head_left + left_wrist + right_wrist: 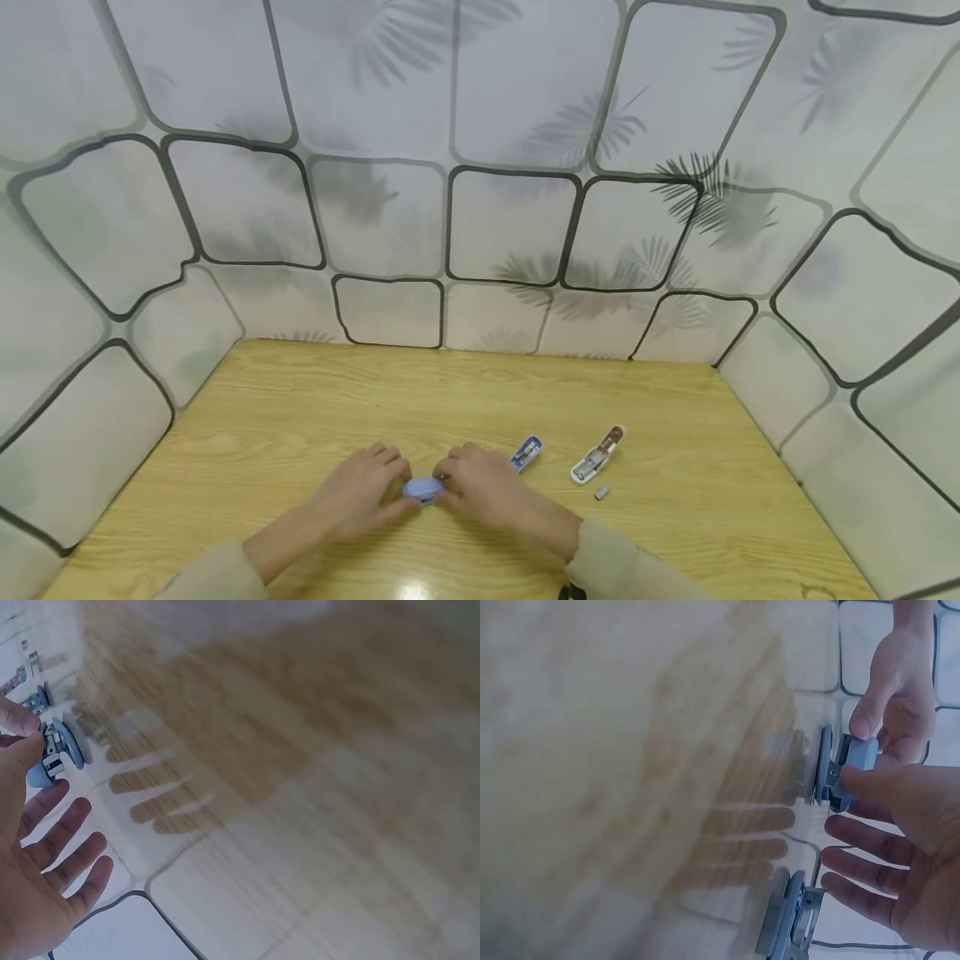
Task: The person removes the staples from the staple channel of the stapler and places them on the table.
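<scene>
Past sleeves (pixel 217 573), pinching mini stapler (pixel 424 489) at both ends with left hand (pixel 362 492) and right hand (pixel 483 487), probably steadying it, between tabletop's (pixel 315 387) side edges.

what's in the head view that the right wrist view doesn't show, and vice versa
Only the head view shows the white stapler, the small grey block and the sleeves. Only the right wrist view shows the palm of the right hand and a finger reflection on the tabletop. Both show that hand, the left hand, the held blue stapler and another blue stapler.
</scene>
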`<state>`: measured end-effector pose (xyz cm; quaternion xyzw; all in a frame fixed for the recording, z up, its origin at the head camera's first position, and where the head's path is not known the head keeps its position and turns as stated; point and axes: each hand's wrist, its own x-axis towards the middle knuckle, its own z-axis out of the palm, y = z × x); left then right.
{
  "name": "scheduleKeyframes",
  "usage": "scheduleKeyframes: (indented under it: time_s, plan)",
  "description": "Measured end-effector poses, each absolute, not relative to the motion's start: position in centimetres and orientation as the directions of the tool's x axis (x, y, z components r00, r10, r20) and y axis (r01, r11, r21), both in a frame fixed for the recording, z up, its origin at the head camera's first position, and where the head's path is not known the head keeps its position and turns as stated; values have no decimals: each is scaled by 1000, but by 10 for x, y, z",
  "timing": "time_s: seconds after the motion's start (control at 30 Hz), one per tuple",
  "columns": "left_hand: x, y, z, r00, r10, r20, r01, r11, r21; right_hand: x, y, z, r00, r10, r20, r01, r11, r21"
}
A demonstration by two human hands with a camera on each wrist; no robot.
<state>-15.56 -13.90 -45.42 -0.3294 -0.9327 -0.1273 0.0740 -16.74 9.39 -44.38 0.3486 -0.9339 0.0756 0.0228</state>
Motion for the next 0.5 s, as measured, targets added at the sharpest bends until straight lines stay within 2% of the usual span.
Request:
scheduleKeyframes:
  time_s: [0.5]
  plan:
    - [-175,-131,-454,-761,601,246,637,764,105,-194,100,-445,-751,-652,108,-660,736,-149]
